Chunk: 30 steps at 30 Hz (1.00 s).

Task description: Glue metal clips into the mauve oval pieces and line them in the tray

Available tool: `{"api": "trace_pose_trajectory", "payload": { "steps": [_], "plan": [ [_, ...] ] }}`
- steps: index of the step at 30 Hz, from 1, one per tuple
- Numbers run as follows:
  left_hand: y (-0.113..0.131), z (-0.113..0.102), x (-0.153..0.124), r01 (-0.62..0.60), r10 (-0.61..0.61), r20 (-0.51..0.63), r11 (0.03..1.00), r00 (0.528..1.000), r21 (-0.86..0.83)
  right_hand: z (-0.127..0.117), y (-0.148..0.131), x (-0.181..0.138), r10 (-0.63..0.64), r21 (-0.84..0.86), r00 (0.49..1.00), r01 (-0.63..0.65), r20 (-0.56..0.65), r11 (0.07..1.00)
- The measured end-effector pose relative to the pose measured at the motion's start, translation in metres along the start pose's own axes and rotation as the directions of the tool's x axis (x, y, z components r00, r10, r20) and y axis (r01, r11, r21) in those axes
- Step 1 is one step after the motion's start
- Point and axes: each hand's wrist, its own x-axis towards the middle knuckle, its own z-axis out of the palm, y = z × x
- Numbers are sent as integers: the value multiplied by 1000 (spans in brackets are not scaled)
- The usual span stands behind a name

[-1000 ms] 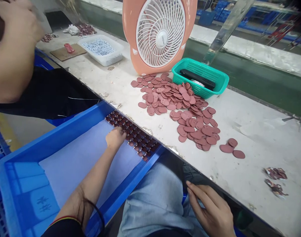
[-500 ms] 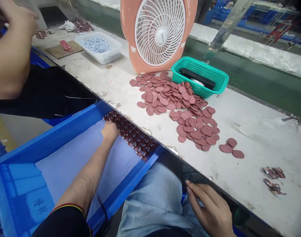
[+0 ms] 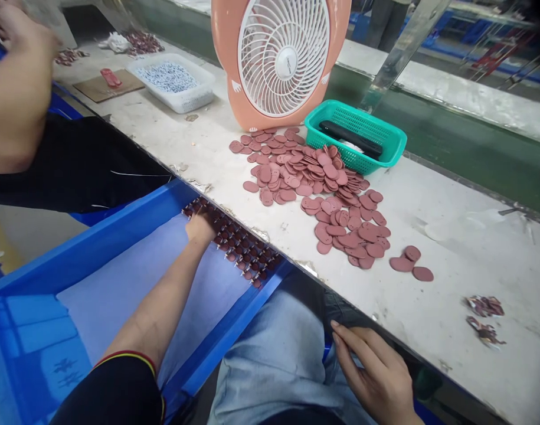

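And here it's all about the surfaces: matt, rubbery-looking maroon discs (image 3: 347, 239) across a scuffed, chipped white counter (image 3: 455, 260), a glossy peach plastic fan housing (image 3: 223, 59) behind them, a smooth teal plastic mesh basket (image 3: 387, 139) alongside, and a shiny blue plastic tray (image 3: 132, 219) lined with a soft, pale-blue sheet (image 3: 119, 295)!

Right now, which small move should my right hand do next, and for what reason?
Probably lift your right hand off your thigh and take one disc from the reddish discs on the bench: that hand looks empty, while your left hand rests on the rows of dark pieces in the blue tray.
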Motion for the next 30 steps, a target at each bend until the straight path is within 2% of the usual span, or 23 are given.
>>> {"api": "trace_pose_trajectory", "payload": {
  "steps": [7,11,14,18,23,30],
  "plan": [
    [6,1,6,38,-38,18,999,999,-12,0,0,-1,7,-1,1000,-7,6,1000],
    [7,-2,-3,31,-32,-30,999,999,-35,-1,-1,0,3,-14,1000,-3,-2,1000],
    [7,-3,-23,7,-13,-101,998,995,-60,-2,-1,0,4,-28,1000,-5,-9,1000],
    [12,4,-63,-55,38,-151,992,988,-110,-1,-2,-1,9,-12,1000,-9,-5,1000],
    [23,21,-104,-192,170,-126,963,977,-191,-1,-3,-1,4,-8,1000,-4,8,1000],
    [16,31,-128,-190,178,-70,950,982,-247,-5,-4,-6,4,-21,1000,-4,-19,1000]
  ]
}}
